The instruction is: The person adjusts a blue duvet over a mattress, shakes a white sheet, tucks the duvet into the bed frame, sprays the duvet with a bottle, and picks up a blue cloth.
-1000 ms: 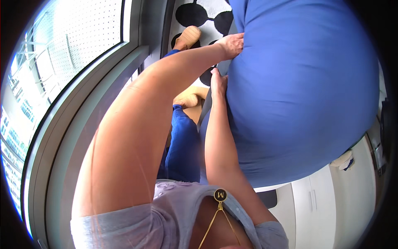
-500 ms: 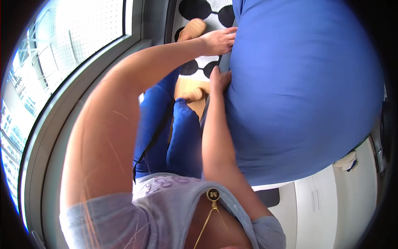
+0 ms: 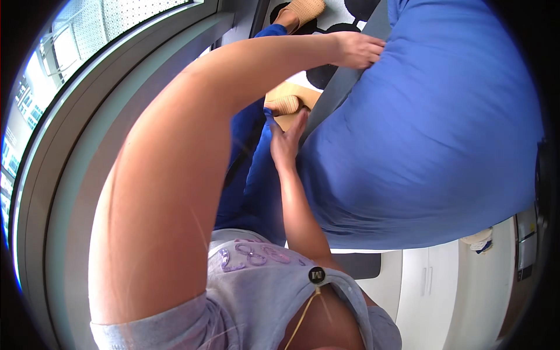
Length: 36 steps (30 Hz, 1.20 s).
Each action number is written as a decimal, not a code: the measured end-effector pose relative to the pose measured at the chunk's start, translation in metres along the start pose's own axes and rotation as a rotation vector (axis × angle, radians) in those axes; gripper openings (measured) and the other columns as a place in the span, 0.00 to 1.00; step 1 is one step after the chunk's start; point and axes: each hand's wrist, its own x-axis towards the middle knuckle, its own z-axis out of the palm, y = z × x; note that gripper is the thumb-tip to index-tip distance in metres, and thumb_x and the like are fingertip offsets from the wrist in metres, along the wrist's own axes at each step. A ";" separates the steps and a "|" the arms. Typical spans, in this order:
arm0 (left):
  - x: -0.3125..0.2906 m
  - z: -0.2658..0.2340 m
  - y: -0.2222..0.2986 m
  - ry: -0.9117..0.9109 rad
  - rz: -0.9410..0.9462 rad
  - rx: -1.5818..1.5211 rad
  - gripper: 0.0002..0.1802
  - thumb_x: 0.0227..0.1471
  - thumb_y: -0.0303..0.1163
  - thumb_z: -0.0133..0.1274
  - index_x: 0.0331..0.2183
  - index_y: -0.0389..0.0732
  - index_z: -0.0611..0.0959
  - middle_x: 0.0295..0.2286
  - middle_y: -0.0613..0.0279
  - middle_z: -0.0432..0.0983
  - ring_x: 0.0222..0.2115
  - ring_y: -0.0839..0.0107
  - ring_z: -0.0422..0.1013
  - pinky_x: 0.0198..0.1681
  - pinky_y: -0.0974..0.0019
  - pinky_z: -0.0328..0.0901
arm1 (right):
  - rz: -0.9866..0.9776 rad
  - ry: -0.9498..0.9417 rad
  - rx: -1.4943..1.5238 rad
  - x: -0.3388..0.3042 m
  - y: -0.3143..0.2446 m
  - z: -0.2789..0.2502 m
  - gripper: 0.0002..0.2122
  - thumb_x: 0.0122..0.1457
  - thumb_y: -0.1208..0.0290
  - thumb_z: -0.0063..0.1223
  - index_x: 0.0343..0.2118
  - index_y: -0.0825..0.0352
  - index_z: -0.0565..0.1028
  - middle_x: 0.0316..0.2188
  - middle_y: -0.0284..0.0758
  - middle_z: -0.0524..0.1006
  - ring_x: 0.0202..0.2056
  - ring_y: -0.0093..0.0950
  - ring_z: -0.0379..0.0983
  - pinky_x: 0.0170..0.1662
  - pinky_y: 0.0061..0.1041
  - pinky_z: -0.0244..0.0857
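With the left hand (image 3: 354,50) stretched well ahead, touching the edge of a broad blue cloth (image 3: 431,116) near a grey side panel (image 3: 338,87); bent in against it at the fingers, too hidden at the tips to say whether pinching or only pressing. With the right hand (image 3: 286,143), lower and nearer the body, grasping nothing: held unclenched, just beside the same panel.

Faced across the right half of the view with that cloth, spread over a large bulk like a bed, swelling roundly through the lens, fairly smooth on top, finely creased along the near border and puckered close to the left hand. Edged beneath, on the near side, with a thin white strip (image 3: 373,251).

Down past the panel, onto a wood-coloured floor (image 3: 293,88) and a white rug (image 3: 335,14) with large black shapes. Shod in tan slippers (image 3: 284,105); dressed in blue trousers (image 3: 259,169) and a pale grey top (image 3: 256,303).

On the left, closed in by a window (image 3: 111,26) with a wide grey frame (image 3: 64,125); beyond it, out to bright building fronts (image 3: 26,111). At lower right, backed by white cupboards (image 3: 443,291) with slim paired handles (image 3: 427,280). Just below the strip, near a dark grey rounded piece (image 3: 361,266) of unclear kind; farther right, near a whitish bundle (image 3: 478,238), too small to make out.
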 end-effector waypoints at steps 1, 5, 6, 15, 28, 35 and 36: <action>-0.016 0.005 0.000 0.161 0.048 0.004 0.18 0.44 0.34 0.48 0.40 0.45 0.77 0.48 0.68 0.65 0.51 0.68 0.58 0.57 0.68 0.52 | 0.018 0.093 -0.109 0.006 0.034 0.009 0.39 0.49 0.71 0.49 0.57 0.79 0.38 0.60 0.55 0.38 0.62 0.44 0.31 0.63 0.34 0.27; -0.081 0.022 0.068 -0.263 0.214 -0.207 0.23 0.42 0.35 0.49 0.45 0.49 0.73 0.42 0.67 0.63 0.53 0.64 0.56 0.55 0.63 0.56 | 0.206 0.280 -0.036 0.010 0.051 -0.018 0.37 0.51 0.69 0.45 0.57 0.82 0.38 0.59 0.58 0.38 0.62 0.47 0.32 0.63 0.33 0.27; -0.089 0.028 0.080 -0.180 0.282 -0.271 0.24 0.42 0.35 0.48 0.46 0.51 0.72 0.45 0.68 0.63 0.54 0.65 0.55 0.55 0.64 0.55 | 0.238 0.280 -0.011 0.007 0.044 -0.017 0.36 0.51 0.70 0.44 0.56 0.82 0.38 0.59 0.59 0.38 0.61 0.48 0.33 0.63 0.33 0.27; -0.017 0.054 0.168 -0.587 -0.167 -0.229 0.18 0.46 0.33 0.46 0.43 0.50 0.77 0.49 0.69 0.63 0.54 0.73 0.54 0.55 0.63 0.52 | -0.236 0.392 0.085 0.097 0.099 -0.017 0.24 0.51 0.67 0.49 0.50 0.71 0.59 0.49 0.46 0.62 0.52 0.36 0.58 0.54 0.31 0.52; -0.011 -0.059 -0.126 0.394 -1.487 -1.224 0.18 0.47 0.37 0.49 0.39 0.38 0.77 0.38 0.53 0.74 0.42 0.61 0.69 0.44 0.65 0.63 | -0.306 0.219 0.181 0.126 -0.194 -0.116 0.23 0.55 0.62 0.44 0.51 0.73 0.63 0.49 0.50 0.66 0.52 0.43 0.60 0.56 0.31 0.52; 0.118 -0.121 -0.306 0.655 -1.416 -1.596 0.66 0.35 0.66 0.54 0.58 0.42 0.34 0.58 0.46 0.36 0.59 0.53 0.40 0.59 0.50 0.40 | 0.133 0.109 0.789 0.207 -0.213 -0.180 0.24 0.57 0.57 0.42 0.52 0.70 0.63 0.53 0.39 0.64 0.55 0.30 0.57 0.56 0.27 0.48; 0.130 -0.121 -0.319 0.625 -1.445 -1.617 0.69 0.32 0.68 0.54 0.58 0.43 0.30 0.58 0.46 0.36 0.58 0.51 0.41 0.58 0.47 0.42 | 0.106 0.101 0.626 0.210 -0.207 -0.182 0.24 0.57 0.57 0.42 0.50 0.71 0.65 0.52 0.39 0.65 0.56 0.30 0.56 0.56 0.26 0.47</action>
